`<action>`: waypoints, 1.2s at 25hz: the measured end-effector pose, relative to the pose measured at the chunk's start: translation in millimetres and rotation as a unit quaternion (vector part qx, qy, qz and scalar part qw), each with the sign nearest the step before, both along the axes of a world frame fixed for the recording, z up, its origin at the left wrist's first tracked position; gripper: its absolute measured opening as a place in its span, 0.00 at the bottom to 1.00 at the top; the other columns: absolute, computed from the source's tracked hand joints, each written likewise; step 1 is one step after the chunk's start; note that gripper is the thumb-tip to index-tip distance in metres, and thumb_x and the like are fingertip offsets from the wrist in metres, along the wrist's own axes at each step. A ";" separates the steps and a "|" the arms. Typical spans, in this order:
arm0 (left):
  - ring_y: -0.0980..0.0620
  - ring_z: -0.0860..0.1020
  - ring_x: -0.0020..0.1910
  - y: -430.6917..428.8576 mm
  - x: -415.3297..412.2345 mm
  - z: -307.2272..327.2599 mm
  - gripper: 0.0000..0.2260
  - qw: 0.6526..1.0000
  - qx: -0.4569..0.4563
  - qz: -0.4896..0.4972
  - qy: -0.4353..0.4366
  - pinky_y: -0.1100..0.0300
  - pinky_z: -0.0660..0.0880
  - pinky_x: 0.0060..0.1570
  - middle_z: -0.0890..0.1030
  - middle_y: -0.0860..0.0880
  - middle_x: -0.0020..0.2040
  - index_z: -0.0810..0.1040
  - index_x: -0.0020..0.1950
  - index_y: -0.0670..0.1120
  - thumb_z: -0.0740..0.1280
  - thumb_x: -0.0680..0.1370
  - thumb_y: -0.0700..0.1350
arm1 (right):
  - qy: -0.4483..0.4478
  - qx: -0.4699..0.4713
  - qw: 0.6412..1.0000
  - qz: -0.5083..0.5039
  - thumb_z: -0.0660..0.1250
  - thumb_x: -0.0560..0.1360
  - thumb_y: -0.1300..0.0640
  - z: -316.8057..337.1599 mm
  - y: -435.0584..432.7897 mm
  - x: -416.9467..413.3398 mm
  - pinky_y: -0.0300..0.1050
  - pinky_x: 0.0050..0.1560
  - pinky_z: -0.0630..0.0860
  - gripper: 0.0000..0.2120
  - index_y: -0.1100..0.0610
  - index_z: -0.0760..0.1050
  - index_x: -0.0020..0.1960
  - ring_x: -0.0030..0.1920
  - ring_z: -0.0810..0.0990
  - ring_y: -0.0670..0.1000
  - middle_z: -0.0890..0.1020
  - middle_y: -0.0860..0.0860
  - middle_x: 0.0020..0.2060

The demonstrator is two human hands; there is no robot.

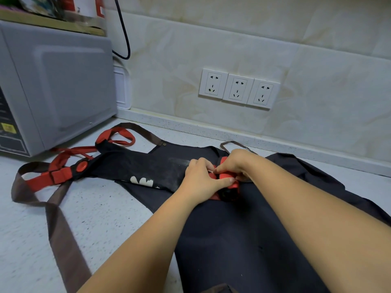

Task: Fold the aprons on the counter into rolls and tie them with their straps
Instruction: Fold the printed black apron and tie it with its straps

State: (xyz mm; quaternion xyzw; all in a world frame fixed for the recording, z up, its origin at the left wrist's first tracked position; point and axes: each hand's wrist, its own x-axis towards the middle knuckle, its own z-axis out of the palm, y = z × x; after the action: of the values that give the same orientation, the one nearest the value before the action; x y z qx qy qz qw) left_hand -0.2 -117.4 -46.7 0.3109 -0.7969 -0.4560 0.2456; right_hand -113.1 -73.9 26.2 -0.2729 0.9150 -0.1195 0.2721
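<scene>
Grey microwave (pixel 53 85) sits far left on the counter (pixel 105 218); near it the red neck straps (pixel 61 176) of the black apron trail loose, and a brown strap (pixel 61 229) loops toward you along the near left; neither is gathered in. Moving right, the black apron (pixel 148 168) lies rolled into a long bundle across the middle, so count its rolling as done. At the roll's right end your left hand (pixel 201 180) pinches the red tie strap (pixel 227 176) wrapped there against the bundle, thumb laid across it; your right hand (pixel 234 163), touching the left, pinches the same strap from the far side. You look midway through the knot; whether it is cinched is hidden under your fingers. What is left: finish this tie, gather the loose red ends, then roll and tie the dark apron (pixel 243 240), which lies spread flat beneath the roll and out to the right.
</scene>
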 end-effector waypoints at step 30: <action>0.45 0.68 0.63 -39.8 38.1 12.0 0.18 0.934 -0.214 0.158 -0.239 0.54 0.68 0.53 0.63 0.46 0.67 0.69 0.69 0.48 0.63 0.79 0.45 | 0.024 0.007 0.996 0.080 0.70 0.73 0.45 4.9 -28.3 22.0 0.48 0.44 0.78 0.19 0.59 0.67 0.43 0.37 0.76 0.54 0.74 0.56 0.38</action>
State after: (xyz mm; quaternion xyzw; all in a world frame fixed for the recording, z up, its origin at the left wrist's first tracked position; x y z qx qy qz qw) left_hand 37.8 -157.2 -34.7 0.4729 -0.8513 -0.1425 0.1771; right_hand -91.1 -102.3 31.1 -0.3461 0.8974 -0.0846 0.2603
